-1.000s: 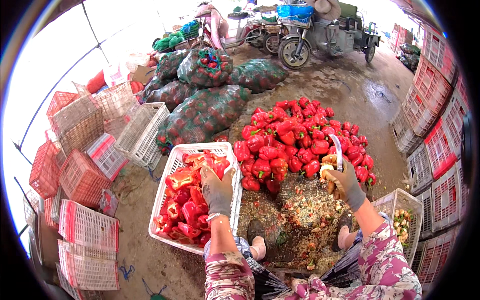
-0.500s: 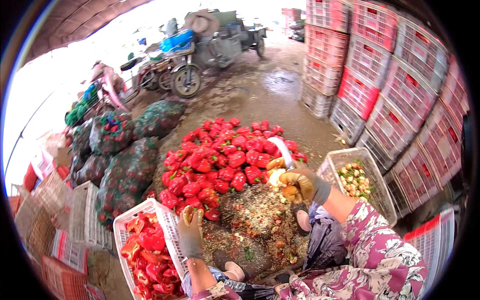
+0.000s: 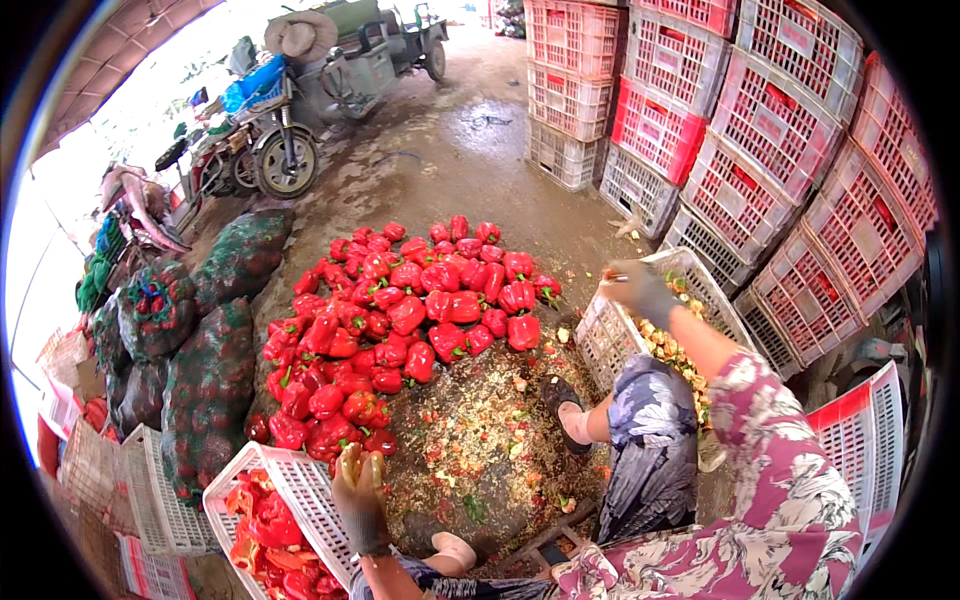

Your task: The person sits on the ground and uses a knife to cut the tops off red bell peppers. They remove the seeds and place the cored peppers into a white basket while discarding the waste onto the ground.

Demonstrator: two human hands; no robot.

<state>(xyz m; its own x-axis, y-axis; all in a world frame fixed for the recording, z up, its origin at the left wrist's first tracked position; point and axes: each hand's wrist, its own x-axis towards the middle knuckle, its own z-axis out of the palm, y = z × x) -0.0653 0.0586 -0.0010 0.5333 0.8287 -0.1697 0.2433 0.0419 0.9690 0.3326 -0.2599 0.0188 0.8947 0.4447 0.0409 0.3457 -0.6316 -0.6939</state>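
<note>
Your left hand (image 3: 358, 500), gloved, is closed around a cut pepper piece (image 3: 352, 463) at the rim of the white crate (image 3: 262, 478) at lower left, already loaded with red pepper pieces — carry it well over the rim before letting go, so it does not fall onto the scrap-strewn ground. Your right hand (image 3: 634, 288), also gloved, is held over the grey crate (image 3: 612, 335) of pale trimmings at centre right; whether it grips a knife or scrap, I cannot tell. The pile of whole red peppers (image 3: 400, 310) sits mid-frame, with stacked red and white crates (image 3: 740, 130) at upper right and green net sacks (image 3: 205, 360) at left.
</note>
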